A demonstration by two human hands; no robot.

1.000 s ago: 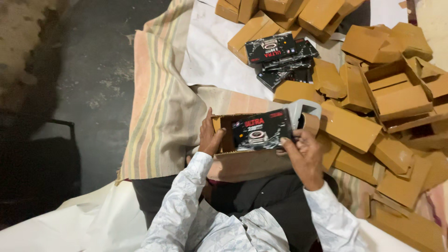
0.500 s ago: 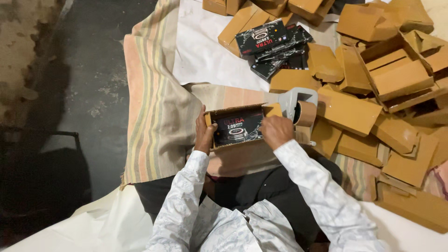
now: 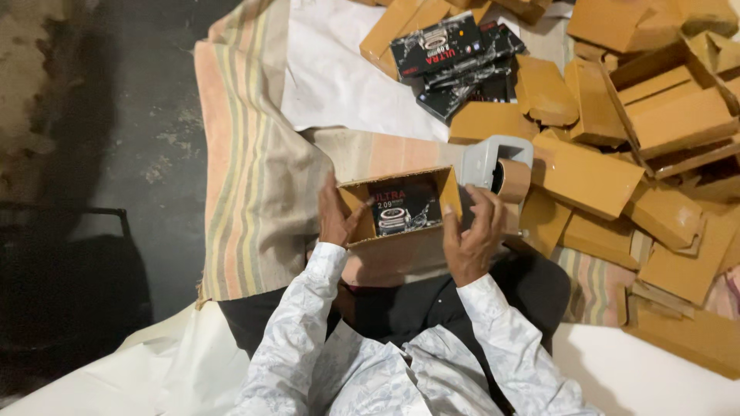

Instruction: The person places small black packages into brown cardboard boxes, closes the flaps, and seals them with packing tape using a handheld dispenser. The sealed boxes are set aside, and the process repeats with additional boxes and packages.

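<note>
Packing step in hand: an open brown carton [image 3: 401, 223] rests on the seated person's lap, a black printed packet [image 3: 405, 206] set inside. Left hand [image 3: 336, 219] grips the carton's left wall; right hand [image 3: 472, 240] clasps its right edge. By my judgement, closing the flaps calls for a steady two-handed hold.

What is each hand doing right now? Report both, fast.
Left hand: closed on the left side of the open brown carton.
Right hand: gripping the carton's right side, fingers over the rim. A black packet sits inside.
</note>
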